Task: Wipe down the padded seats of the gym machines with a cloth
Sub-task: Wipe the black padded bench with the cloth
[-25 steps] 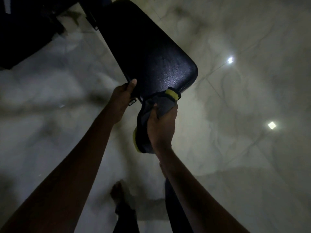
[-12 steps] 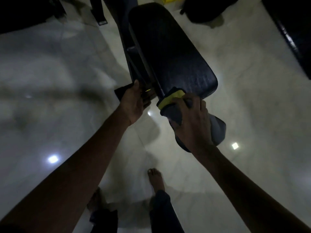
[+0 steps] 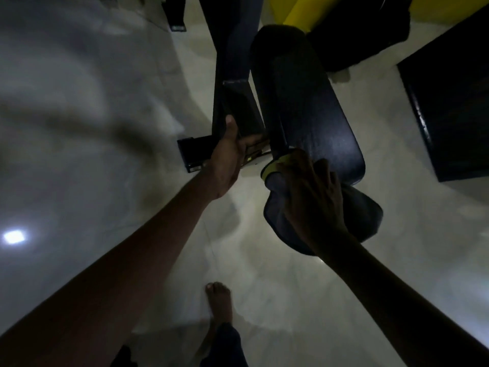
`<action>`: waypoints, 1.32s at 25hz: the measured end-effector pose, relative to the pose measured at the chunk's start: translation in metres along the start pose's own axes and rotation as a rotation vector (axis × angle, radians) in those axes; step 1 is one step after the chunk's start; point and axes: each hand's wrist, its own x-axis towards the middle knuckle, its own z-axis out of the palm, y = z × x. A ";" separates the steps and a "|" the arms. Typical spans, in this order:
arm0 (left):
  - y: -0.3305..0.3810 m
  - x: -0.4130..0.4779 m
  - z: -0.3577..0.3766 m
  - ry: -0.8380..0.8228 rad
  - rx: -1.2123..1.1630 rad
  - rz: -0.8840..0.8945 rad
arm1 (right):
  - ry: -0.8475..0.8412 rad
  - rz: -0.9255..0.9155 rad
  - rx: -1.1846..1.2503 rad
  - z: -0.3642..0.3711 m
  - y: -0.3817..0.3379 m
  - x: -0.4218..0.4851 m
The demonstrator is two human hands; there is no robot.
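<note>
A long black padded seat (image 3: 312,107) runs away from me in the upper middle of the dim head view. My right hand (image 3: 315,200) presses a dark grey cloth with a yellow edge (image 3: 362,210) against the pad's near end, fingers spread over it. Part of the cloth hangs below the pad's end. My left hand (image 3: 232,157) reaches under the pad's left side, thumb up against the black metal frame (image 3: 232,75); its fingers are partly hidden beneath the pad.
The floor is pale glossy marble tile (image 3: 79,128) with bright light reflections. Another black padded block (image 3: 449,109) stands at the right. A yellow machine part (image 3: 299,11) and a black mass lie behind the seat. My bare foot (image 3: 219,303) stands below.
The view has shifted closer to the pad's near end. My right hand with the cloth stays pressed on that end, and my left hand has slid further in along the frame.
</note>
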 end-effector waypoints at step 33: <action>-0.064 -0.045 0.073 0.145 0.532 0.281 | -0.174 -0.414 0.071 -0.020 0.044 0.193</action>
